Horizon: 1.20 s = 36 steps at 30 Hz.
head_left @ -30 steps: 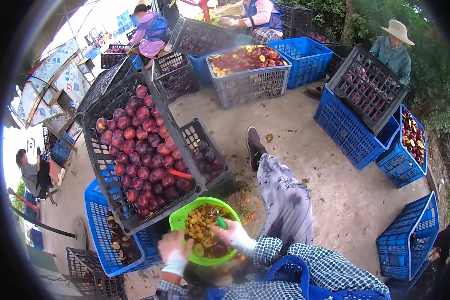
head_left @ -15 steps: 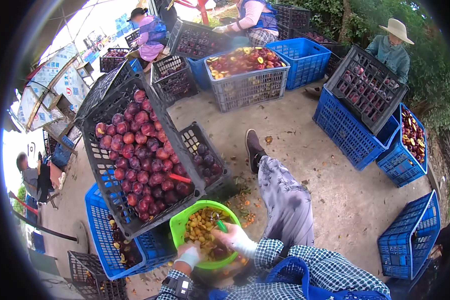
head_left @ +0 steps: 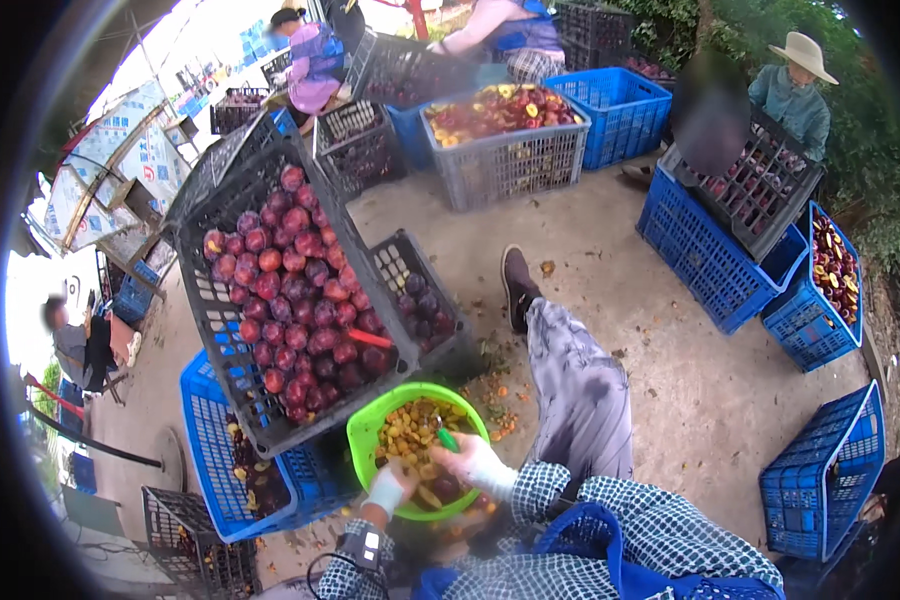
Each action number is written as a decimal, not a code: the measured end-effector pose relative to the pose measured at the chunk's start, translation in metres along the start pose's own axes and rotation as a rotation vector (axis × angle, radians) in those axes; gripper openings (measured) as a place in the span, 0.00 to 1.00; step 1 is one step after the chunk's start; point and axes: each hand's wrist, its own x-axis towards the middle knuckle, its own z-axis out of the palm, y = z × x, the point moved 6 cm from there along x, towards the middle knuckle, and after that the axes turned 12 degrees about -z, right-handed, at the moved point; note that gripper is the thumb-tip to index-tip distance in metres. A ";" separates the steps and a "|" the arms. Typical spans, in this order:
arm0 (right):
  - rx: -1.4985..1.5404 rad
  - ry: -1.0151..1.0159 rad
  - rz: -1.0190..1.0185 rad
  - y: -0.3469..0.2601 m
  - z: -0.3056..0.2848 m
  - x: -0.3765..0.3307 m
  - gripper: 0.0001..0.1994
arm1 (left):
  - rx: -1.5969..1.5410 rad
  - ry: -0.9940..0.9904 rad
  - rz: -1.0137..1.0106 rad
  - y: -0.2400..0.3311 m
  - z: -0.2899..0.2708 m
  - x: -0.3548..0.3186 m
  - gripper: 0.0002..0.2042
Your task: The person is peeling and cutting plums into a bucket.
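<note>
A lime-green basin (head_left: 362,452) stands at my lap, filled with yellow-brown fruit pits and some dark cut plum pieces (head_left: 445,488). Over its right side, my right hand (head_left: 473,466), wrapped in white at the wrist, is closed round a small green-handled tool (head_left: 447,438) with a metal tip. My left hand (head_left: 390,486) is at the basin's left side, fingers curled together; what they hold is hard to make out. Beyond the basin, a tilted black crate (head_left: 232,345) is heaped with whole red-purple plums (head_left: 295,290). A red-handled tool (head_left: 370,339) lies on them.
Under the black crate sits a blue crate (head_left: 198,425) with cut plums. Another black crate (head_left: 440,350) stands beside it. Farther off are a grey crate (head_left: 510,165) of cut plums, blue crates (head_left: 705,250) at right, and co-workers (head_left: 795,100). My outstretched leg (head_left: 575,385) crosses the floor.
The whole view has shifted slightly. The green-handled tool's tip now points more upright above the pits, and a dark blurred shape has appeared before the far-right crate. Both hands stay over the basin.
</note>
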 end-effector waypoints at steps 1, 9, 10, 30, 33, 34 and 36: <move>0.018 0.021 0.008 -0.002 0.000 -0.001 0.19 | -0.205 -0.001 0.012 0.001 -0.005 0.006 0.28; -0.639 -0.081 -0.399 0.030 0.011 0.010 0.24 | -1.562 -0.557 0.029 0.033 -0.031 -0.035 0.26; -0.656 -0.087 -0.413 0.030 0.014 0.010 0.25 | -1.634 -0.624 0.081 0.037 -0.032 -0.041 0.26; -0.871 -0.156 -0.502 0.043 0.048 0.019 0.17 | -2.032 -0.509 0.331 0.014 -0.001 -0.039 0.25; -0.904 -0.211 -0.496 0.050 0.053 0.018 0.19 | -1.951 -0.460 0.289 0.020 -0.008 -0.043 0.25; -0.899 -0.221 -0.492 0.056 0.054 0.019 0.19 | -1.881 -0.377 0.228 0.024 -0.011 -0.046 0.26; -0.863 -0.229 -0.440 0.061 0.054 0.020 0.17 | -1.733 -0.214 0.112 0.027 -0.016 -0.058 0.29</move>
